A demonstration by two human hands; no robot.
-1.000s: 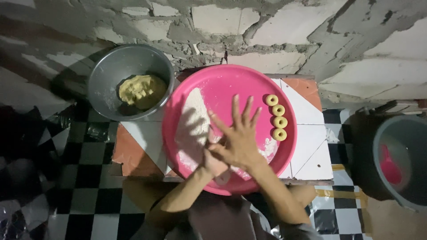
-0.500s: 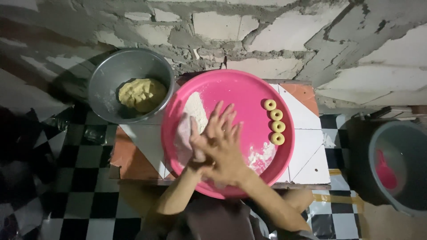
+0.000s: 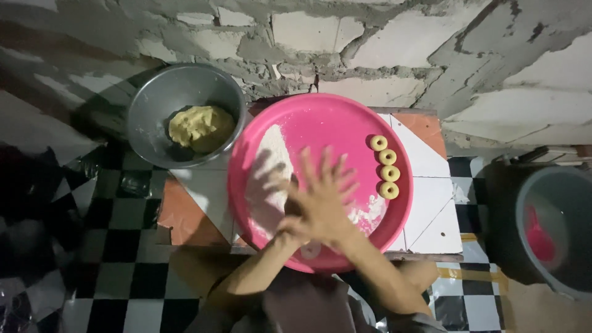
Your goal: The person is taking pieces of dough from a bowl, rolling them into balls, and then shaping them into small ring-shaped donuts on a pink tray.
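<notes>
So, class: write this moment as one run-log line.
hands: right hand over left, fingers spread | under: pink tray, flour patch | aside: four dough rings

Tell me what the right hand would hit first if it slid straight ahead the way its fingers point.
The right hand, laid over the left, points up the pink tray toward the wall. Ahead lies only bare tray floor, so it would probably meet the far rim first. The dough rings sit off to its right, the flour patch to its left.

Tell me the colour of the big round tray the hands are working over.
The big round plastic tray is bright pink, dusted with white flour; the head view shows it plainly.
</notes>
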